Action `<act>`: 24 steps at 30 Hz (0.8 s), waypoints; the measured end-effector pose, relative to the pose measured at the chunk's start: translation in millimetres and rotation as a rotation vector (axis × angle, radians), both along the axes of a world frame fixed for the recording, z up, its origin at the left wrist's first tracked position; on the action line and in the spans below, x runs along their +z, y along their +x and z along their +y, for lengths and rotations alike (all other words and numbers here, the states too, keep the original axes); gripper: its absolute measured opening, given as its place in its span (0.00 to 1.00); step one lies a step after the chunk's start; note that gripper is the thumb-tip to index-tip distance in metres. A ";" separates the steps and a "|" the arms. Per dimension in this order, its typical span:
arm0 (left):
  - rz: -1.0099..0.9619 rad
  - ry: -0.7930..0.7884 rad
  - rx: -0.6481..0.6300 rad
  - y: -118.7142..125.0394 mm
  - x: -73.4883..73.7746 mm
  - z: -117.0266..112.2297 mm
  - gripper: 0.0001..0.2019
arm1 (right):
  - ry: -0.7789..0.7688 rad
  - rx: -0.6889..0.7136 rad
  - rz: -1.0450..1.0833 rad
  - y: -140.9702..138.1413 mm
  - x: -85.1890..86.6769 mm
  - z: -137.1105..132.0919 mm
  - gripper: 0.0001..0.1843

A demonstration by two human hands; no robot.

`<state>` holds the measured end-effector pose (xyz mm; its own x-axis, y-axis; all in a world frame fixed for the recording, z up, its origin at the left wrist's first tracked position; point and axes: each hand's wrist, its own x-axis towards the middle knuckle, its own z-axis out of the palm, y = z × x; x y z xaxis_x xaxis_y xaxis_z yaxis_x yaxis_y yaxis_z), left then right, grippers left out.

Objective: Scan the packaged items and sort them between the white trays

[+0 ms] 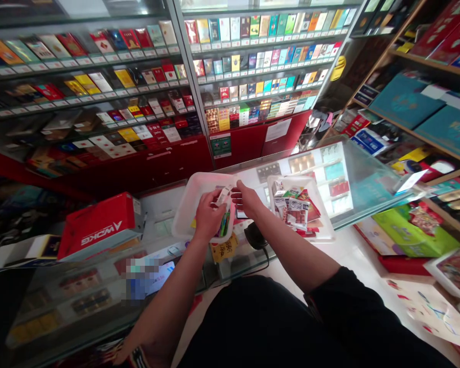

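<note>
My left hand (209,214) is closed round a small white packet (223,196) above a white plastic tray (189,204) on the glass counter. My right hand (245,198) pinches the same packet from its right side. A few thin coloured items (224,224) lie in that tray under my left hand. A second white tray (322,232) to the right holds several red and white snack packets (297,209).
The glass counter (352,189) shows cigarette packs beneath. A red box (97,225) sits at the left. Wall shelves of cigarette packs (260,61) stand behind. Wooden shelves with boxes (417,102) are at right. A black device with a cable (255,236) hangs at the counter edge.
</note>
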<state>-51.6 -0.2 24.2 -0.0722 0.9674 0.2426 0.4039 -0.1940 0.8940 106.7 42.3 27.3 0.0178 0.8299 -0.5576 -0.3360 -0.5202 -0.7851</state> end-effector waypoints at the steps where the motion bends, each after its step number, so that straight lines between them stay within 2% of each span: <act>1: 0.030 0.025 -0.011 4.5 3.2 -4.1 0.22 | -0.010 0.009 0.029 5.3 4.1 -2.1 0.24; 5: 0.155 0.147 -0.049 23.7 9.7 -20.2 0.22 | 0.002 0.045 0.040 24.2 15.1 -11.1 0.20; 9: 0.275 0.249 -0.051 41.9 8.4 -35.9 0.19 | 0.040 0.055 0.003 39.5 19.0 -22.8 0.11; 11: 0.264 0.264 -0.042 49.9 7.2 -44.4 0.18 | 0.074 0.047 0.014 47.0 19.9 -29.4 0.09; 15: 0.142 0.197 0.011 65.1 6.6 -62.6 0.19 | 0.130 0.047 0.039 62.1 21.5 -42.5 0.07; 24: -0.035 0.032 0.121 93.6 9.8 -100.2 0.20 | 0.182 0.095 0.062 86.7 14.1 -68.9 0.13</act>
